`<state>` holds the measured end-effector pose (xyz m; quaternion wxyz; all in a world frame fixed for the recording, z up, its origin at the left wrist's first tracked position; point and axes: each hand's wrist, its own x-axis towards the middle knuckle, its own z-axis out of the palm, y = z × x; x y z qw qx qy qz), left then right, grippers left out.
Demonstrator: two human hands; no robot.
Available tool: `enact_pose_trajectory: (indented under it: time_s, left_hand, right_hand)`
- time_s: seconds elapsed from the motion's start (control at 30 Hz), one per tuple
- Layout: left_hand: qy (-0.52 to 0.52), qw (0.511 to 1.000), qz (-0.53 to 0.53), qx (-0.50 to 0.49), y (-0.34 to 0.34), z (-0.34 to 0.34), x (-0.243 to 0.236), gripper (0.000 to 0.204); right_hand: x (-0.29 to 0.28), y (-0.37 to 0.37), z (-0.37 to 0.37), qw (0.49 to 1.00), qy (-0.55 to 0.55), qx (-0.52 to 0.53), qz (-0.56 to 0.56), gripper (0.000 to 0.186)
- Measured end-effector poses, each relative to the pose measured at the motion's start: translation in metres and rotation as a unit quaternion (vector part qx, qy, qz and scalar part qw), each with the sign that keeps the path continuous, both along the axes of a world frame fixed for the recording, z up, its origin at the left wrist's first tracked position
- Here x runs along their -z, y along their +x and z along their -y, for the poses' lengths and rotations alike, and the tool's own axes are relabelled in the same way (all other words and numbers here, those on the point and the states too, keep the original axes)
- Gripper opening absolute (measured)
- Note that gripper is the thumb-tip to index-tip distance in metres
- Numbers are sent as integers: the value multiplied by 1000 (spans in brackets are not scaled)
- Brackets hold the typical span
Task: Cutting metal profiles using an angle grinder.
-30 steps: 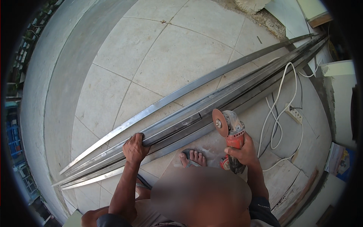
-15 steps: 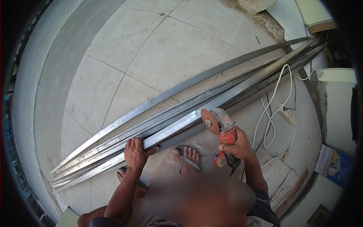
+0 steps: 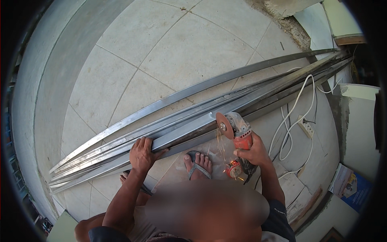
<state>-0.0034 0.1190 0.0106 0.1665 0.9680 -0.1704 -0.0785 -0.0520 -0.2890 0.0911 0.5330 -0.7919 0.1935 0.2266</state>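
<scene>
Nearest, we list the right hand [image 3: 254, 150], wrapped around a red-and-black angle grinder [image 3: 243, 142], forearm reaching forward, its disc [image 3: 226, 127] at the near side of a metal bar [image 3: 183, 132] and shedding sparks. Just ahead lies that bar, long axis lower left to upper right; the left hand [image 3: 142, 155], nearer, clasps it, palm down, thumb splayed. Beyond, we enter floor tiles [image 3: 189, 52].

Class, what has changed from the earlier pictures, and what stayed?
The grinder moved left to the metal bar, and sparks now fly at the disc. The bar has turned, showing a brighter face. The right hand still grips the grinder; the left hand still rests on the bar.
</scene>
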Motion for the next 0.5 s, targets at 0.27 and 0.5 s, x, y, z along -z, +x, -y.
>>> enact_pose_trajectory:
  time_s: [0.27,0.5]
  left_hand:
    - [-7,1000,-1,-5,-1,1,2,60]
    - [-9,1000,-10,-13,-1,4,2,62]
  right_hand:
    - [9,-3,2,1000,2,9,20,72]
    - [9,-2,2,1000,8,17,9,71]
